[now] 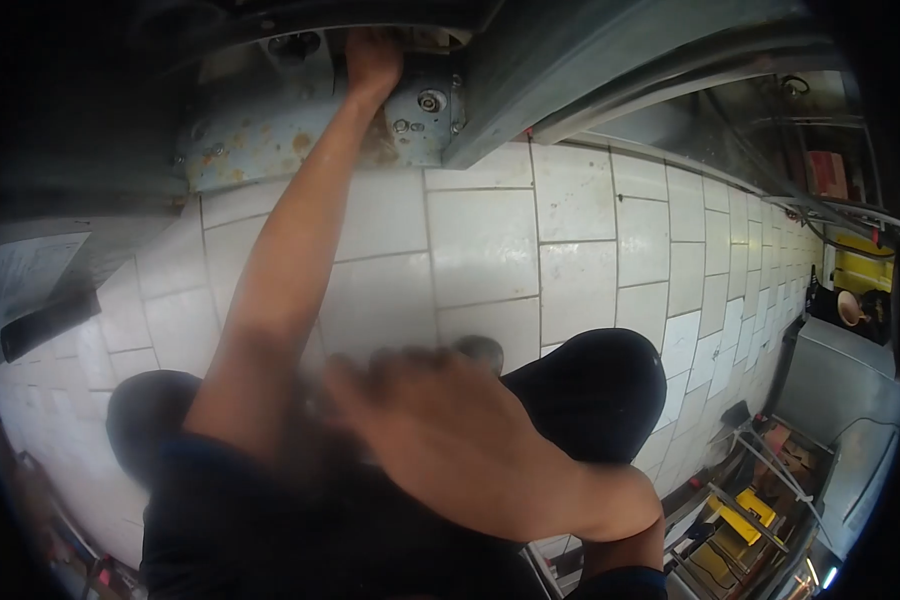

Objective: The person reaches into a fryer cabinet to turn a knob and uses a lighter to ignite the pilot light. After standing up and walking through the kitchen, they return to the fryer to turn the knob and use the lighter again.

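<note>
My left arm stretches forward to a rusty pale-blue metal machine base (270, 140) with bolts. My left hand (372, 58) rests at its upper edge, next to a round fitting (431, 100). The fingers are tucked into the dark gap above, so I cannot tell whether they grip anything. My right hand (450, 435) is close to the camera and blurred. It hovers over my lap with the fingers loosely spread and nothing visible in it. My knees (595, 385) in dark trousers sit over a white tiled floor (480, 245).
A grey metal beam (610, 60) slants across the top right. A dark flat bar (48, 322) lies at the left beside a paper sheet (25, 270). Yellow tools and boxes (745, 515) crowd the lower right, and a grey cabinet (840, 385) stands at the right.
</note>
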`<state>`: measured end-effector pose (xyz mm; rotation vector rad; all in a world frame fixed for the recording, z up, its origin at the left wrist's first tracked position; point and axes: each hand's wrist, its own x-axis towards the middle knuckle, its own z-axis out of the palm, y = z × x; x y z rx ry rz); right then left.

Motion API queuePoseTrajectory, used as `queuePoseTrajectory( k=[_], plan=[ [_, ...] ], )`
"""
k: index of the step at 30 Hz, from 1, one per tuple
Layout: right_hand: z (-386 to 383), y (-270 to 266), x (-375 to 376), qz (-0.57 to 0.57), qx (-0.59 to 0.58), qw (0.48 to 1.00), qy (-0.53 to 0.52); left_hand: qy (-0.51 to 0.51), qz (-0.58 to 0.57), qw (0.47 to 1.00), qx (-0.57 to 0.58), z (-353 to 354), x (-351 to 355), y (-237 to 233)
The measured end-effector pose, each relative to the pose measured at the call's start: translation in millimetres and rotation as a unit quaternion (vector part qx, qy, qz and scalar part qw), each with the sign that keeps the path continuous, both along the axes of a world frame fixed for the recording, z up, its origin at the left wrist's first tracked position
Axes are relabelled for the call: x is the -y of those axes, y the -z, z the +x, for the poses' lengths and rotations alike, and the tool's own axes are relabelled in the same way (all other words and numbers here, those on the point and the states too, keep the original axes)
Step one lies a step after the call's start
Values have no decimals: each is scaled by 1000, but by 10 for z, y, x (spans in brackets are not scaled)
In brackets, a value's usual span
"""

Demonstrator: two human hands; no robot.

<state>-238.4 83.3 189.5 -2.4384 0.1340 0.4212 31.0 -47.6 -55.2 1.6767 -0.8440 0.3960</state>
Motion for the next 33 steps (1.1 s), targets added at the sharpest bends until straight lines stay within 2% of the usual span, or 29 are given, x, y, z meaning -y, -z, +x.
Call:
queuePoseTrajectory(
  k=[2,4,5,7,11,13,16,20,23,26,33],
  plan=[
    [-1,-22,0,-21,-12,999,-32,2,-10,1000,-9,6,-21,1],
    [-10,-32,0,-24,3,999,-38,-39,71,991,104,109,4,67],
    [-12,-39,5,-31,17,998,-45,-40,72,991,104,106,16,117],
    [0,-56,18,-31,14,998,-48,7,18,999,-34,9,-5,49],
    [2,-22,33,-19,-7,999,-40,6,47,998,-32,12,-1,22],
    [2,-5,38,-26,-7,999,-36,-2,-8,999,-34,-38,-7,-34],
    [13,-7,54,-30,-7,999,-31,8,-17,998,-67,-75,-19,-85],
    [31,5,43,-36,-7,999,-24,-3,-21,998,-55,-46,-4,-77],
    [27,7,40,-9,-7,1000,-3,32,-28,993,-113,-103,-29,-137],
    [28,-17,52,-1,-15,1000,-2,20,-47,984,-169,-172,-41,-222],
    [53,-43,52,-5,-30,1000,-4,13,-42,986,-160,-152,-42,-215]
  ],
)
